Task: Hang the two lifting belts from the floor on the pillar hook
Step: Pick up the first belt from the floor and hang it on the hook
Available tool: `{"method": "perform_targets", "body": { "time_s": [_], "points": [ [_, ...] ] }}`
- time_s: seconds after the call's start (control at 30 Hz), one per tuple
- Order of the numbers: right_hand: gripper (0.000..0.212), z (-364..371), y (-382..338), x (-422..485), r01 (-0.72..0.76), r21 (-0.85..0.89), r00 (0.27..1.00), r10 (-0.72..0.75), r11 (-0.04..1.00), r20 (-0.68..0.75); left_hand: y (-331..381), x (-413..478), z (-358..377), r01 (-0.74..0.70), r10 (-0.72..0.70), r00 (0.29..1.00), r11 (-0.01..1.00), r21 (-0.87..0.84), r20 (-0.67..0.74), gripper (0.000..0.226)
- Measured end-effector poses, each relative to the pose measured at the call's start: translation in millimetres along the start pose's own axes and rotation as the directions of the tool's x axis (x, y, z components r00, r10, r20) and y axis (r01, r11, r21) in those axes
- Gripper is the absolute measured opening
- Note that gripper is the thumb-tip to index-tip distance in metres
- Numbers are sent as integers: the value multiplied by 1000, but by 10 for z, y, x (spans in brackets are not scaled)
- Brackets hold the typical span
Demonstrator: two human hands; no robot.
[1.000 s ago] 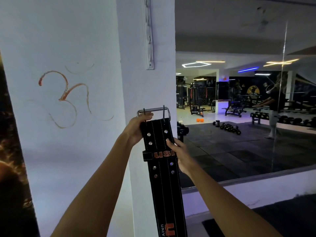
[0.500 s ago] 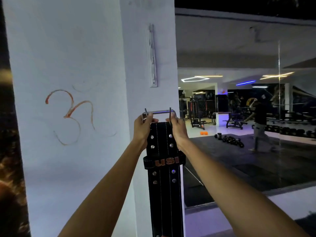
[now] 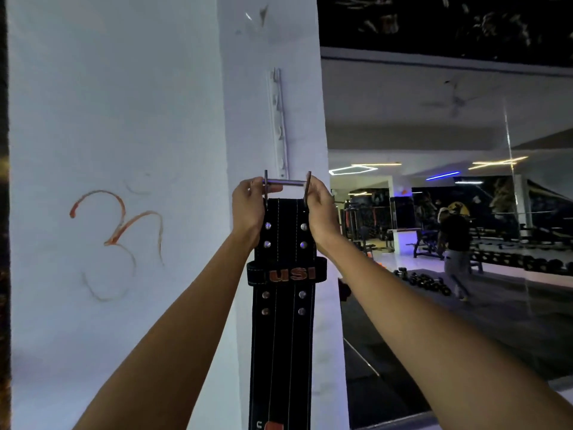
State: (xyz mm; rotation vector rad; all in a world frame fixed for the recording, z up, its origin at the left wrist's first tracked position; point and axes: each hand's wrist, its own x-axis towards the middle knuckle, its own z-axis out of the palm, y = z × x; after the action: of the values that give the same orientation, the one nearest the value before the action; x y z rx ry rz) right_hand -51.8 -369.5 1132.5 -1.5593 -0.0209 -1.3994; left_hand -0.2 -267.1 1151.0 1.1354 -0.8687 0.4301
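Item one: we are holding a long black leather lifting belt (image 3: pixel 283 321) with white stitching, silver rivets and orange "USI" lettering on its keeper loop. It is hanging upright in front of the white plaster pillar (image 3: pixel 263 119), its lower end running out of the bottom of the view.

Item two: the belt's grey metal buckle (image 3: pixel 286 184), a horizontal roller bar between two upright prongs, is sitting at the top of the belt, just below the bottom end of the white vertical hook rail (image 3: pixel 278 122) fixed to the pillar. We cannot tell whether the buckle is touching the rail.

Item three: our left hand (image 3: pixel 249 209) is closing its fingers around the left end of the buckle; our right hand (image 3: pixel 321 212) is pinching the right prong and the belt's top edge. Both are gripping.

Item four: no containers are showing. Only one belt is appearing in view.

Item five, surroundings: an orange painted symbol (image 3: pixel 119 237) is marking the white wall left of the pillar. To the right a large wall mirror (image 3: pixel 465 212) is reflecting a dim gym, with dark dumbbells (image 3: pixel 424 282) lying on the black floor and a standing person (image 3: pixel 454 249). Nothing is standing between the buckle and the rail.
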Motion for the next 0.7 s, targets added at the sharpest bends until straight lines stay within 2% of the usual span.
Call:
{"method": "perform_targets", "body": {
  "time_s": [0.17, 0.27, 0.4, 0.6, 0.7],
  "points": [
    [28, 151, -40, 619, 104, 15, 995, -104, 994, 12, 16, 567, 180, -67, 69, 996, 996, 55, -49, 35],
    [27, 216, -98, 997, 133, 10, 991, -133, 991, 13, 25, 916, 319, -67, 72, 991, 997, 50, -109, 34],
    [28, 290, -168, 1414, 164, -39, 986, -163, 986, 41, 60, 1272, 468, -68, 90, 980, 990, 127, -175, 36],
    [32, 338, -181, 1882, 139, -115, 989, -131, 984, 70, 26, 1743, 654, -63, 115, 973, 966, 249, -202, 47],
    [33, 404, -131, 2048, 110, -139, 992, -101, 984, 71, -8, 1915, 701, -37, 97, 974, 960, 277, -206, 44]
  ]
}}
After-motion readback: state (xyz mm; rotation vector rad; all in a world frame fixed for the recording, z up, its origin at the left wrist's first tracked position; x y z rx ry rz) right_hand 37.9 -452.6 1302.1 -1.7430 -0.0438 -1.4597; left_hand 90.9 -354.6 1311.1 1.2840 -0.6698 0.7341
